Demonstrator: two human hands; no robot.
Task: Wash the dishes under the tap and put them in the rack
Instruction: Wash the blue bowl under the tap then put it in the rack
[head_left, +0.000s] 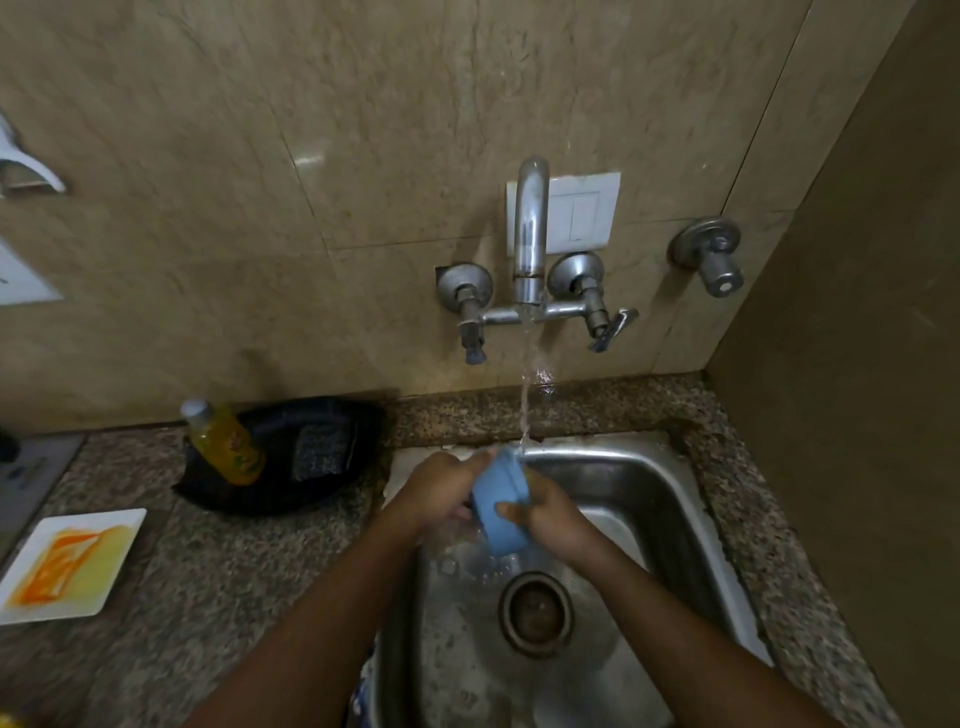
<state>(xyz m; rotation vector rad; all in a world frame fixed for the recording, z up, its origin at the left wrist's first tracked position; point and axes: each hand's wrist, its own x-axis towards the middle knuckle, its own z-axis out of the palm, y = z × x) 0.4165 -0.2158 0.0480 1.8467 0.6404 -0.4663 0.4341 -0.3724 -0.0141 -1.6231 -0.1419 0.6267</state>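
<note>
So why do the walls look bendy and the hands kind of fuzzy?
In the head view, the wide-angle lens bends the wall tiles and counter edge near the borders. The left hand, right hand and blue cup look soft, probably from motion. The tap shows bright glare, and the corner wall lies in shadow.

We see a light blue plastic cup (500, 501) tilted on its side over the back left part of the steel sink (649, 499), under the running chrome wall tap (530, 234). A white square plate (72, 564), smeared orange and yellow, lies flat at the worktop's left edge.
</note>
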